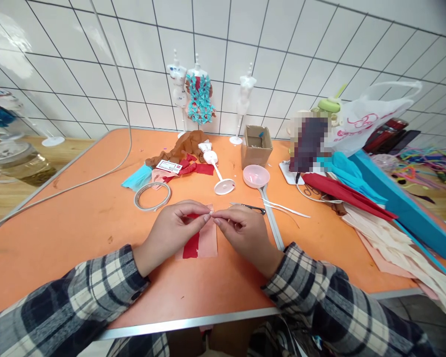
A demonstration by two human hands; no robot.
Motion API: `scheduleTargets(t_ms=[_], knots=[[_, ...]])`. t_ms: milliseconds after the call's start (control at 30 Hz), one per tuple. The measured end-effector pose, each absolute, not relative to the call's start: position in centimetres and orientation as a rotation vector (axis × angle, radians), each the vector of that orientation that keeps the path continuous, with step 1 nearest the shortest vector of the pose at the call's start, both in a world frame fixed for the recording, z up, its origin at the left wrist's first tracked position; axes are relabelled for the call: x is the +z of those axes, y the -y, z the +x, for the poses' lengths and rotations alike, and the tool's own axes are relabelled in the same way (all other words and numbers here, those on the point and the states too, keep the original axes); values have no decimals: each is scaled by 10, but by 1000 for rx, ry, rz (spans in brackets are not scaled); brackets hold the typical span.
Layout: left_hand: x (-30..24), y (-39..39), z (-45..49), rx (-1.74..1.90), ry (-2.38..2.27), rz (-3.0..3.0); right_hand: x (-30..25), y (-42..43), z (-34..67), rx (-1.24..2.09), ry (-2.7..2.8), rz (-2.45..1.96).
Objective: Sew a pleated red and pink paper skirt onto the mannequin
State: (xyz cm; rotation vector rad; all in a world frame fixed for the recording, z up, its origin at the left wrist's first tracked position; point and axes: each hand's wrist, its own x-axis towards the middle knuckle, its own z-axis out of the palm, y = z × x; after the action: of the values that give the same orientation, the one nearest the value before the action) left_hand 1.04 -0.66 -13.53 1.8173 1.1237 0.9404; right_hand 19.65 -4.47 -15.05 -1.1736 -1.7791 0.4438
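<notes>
My left hand (178,227) and my right hand (247,233) meet fingertip to fingertip above the table, both pinched closed. A tiny pale bit shows between the fingertips, too small to name. Under my hands lies a pink paper-like sheet (208,243) with a red strip (191,248) on it, partly hidden by my left hand. Close behind my right hand is a black-handled tool (259,210), its other end mostly covered. A roll of tape (137,198) lies flat beyond my left hand. Farther back, a small white mannequin (210,157) on a stand lies tipped over.
A pink bowl (256,176) and cardboard box (256,156) stand behind my right hand. Several small mannequins, one in blue frills (199,101), stand by the tiled wall. Coloured crepe-like sheets (351,196) and a plastic bag (371,116) lie right. A cable (128,134) crosses left.
</notes>
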Motion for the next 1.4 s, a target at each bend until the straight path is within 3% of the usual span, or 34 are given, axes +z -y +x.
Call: scheduleTargets(t_ms=[567,1000,1233,1400], knots=[[-145,12,16,742,-974,1012,-149,47,202,73,2024,-1140],[-142,15,13,687,-1146,1409,-147,49,201,-182,2078,-1184],[-145,18,18,672,-1058,1409,-148,47,199,-182,2083,-1238],[-146,18,21,673,-1072,1362,-147,43,199,150,1908,-1282]])
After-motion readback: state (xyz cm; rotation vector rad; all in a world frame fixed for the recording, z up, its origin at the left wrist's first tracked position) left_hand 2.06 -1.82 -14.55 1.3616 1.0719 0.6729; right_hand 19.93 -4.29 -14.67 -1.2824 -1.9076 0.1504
